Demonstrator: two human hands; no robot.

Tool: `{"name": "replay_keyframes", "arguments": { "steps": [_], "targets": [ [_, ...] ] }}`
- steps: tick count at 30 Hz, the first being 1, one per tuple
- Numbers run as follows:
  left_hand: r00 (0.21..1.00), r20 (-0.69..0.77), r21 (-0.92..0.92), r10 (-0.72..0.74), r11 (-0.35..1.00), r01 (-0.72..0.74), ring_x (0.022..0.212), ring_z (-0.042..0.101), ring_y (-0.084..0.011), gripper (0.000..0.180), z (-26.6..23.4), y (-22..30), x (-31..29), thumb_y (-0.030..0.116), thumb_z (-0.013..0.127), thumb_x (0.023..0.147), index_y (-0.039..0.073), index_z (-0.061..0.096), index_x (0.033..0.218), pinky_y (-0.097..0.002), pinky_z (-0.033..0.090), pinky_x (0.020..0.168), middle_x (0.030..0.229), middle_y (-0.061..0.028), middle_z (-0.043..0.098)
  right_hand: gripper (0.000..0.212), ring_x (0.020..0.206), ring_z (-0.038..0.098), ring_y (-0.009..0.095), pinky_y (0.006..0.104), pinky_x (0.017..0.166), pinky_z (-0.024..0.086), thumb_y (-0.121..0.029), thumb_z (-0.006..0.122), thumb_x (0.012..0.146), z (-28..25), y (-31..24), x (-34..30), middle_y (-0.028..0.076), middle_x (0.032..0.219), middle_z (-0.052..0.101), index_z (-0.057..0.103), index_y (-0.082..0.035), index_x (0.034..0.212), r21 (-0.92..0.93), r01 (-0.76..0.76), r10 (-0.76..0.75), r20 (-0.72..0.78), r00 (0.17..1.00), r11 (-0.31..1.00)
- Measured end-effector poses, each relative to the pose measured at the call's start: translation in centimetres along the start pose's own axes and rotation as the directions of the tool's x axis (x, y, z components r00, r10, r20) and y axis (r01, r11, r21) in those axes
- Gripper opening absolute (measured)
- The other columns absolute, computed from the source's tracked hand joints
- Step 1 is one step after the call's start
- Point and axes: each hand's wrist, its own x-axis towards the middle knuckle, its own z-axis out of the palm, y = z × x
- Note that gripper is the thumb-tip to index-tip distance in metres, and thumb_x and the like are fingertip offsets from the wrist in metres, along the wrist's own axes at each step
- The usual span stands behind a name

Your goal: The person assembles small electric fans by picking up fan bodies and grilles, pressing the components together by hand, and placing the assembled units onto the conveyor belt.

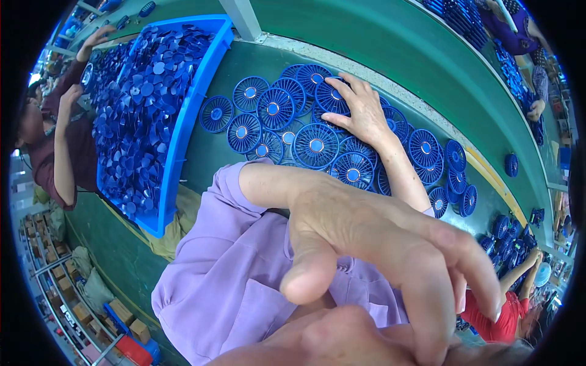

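Blue fan grilles (317, 145), right hand (365, 113) spread atop

The single fisheye view is taken from the wearer's head and angled down over the lilac shirt (238, 262) toward the green desk (207, 151). The fingers (421, 274) of the left hand (354, 226) are caught very near the lens; the fan grilles (317, 146) are seen farther off.

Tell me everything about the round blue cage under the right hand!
The round blue plastic-looking cage has thin ribs between its rim and a pale blue centre. It lies among similar cages on the green surface. The bare right hand spreads over its right side, hiding part; how firmly it touches, I can't tell.
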Motion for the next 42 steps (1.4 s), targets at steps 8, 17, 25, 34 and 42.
{"name": "replay_keyframes", "arguments": {
  "steps": [8,17,25,34,42],
  "targets": [
    [0.992,-0.127,0.012,0.016,1.0,-0.014,0.117,0.045,-0.0389,0.088,-0.1,0.8,0.4,0.075,0.032,0.085,-0.004,0.054,0.114,-0.0526,0.034,0.1,0.107,-0.0146,0.06,0.071,0.126,0.04,0.034,0.0474,0.102,0.035,-0.042,0.074,0.073,0.3,0.2,0.0,0.015,0.138,0.043,0.048,-0.019,0.135,-0.008,0.011,-0.011,-0.028,1.0,1.0],
    [0.983,-0.177,0.01,0.043,0.999,-0.042,0.116,0.047,-0.0384,0.083,0.2,0.5,0.6,0.073,0.035,0.086,-0.004,0.056,0.11,-0.0541,0.033,0.101,0.101,-0.0141,0.062,0.071,0.126,0.041,0.034,0.0472,0.102,0.034,-0.042,0.074,0.073,0.2,0.1,-0.1,0.015,0.138,0.042,0.048,-0.018,0.135,-0.011,0.001,-0.001,-0.029,1.0,1.0],
    [0.979,-0.023,0.027,-0.201,0.979,0.201,0.116,0.047,-0.0379,0.079,-1.7,1.6,0.1,0.071,0.039,0.086,-0.002,0.057,0.11,-0.0529,0.034,0.1,0.105,-0.0152,0.061,0.07,0.127,0.04,0.034,0.0474,0.103,0.034,-0.041,0.074,0.074,0.1,0.1,-0.1,0.014,0.139,0.042,0.048,-0.019,0.135,-0.018,-0.009,0.009,-0.011,1.0,1.0],
    [0.75,-0.327,0.472,-0.575,0.588,0.656,0.109,0.057,-0.0337,0.052,-6.5,6.7,-2.9,0.057,0.053,0.089,0.007,0.065,0.1,-0.0388,0.047,0.089,0.134,-0.0265,0.045,0.065,0.127,0.04,0.035,0.0487,0.101,0.035,-0.03,0.073,0.074,0.6,1.0,-0.6,0.018,0.137,0.044,0.049,-0.019,0.134,-0.049,0.04,-0.042,-0.042,0.998,0.998],
    [0.583,-0.741,0.551,-0.334,-0.799,0.243,0.132,0.038,-0.033,0.041,-11.4,15.6,-12.4,0.034,0.062,0.086,0.015,0.055,0.123,-0.0538,0.027,0.106,0.136,-0.0108,0.048,0.063,0.129,0.042,0.035,0.0424,0.107,0.034,-0.033,0.075,0.076,-2.4,1.8,2.3,0.022,0.137,0.044,0.052,-0.009,0.129,0.264,0.053,-0.107,0.193,0.975,0.963]
  ]
}}
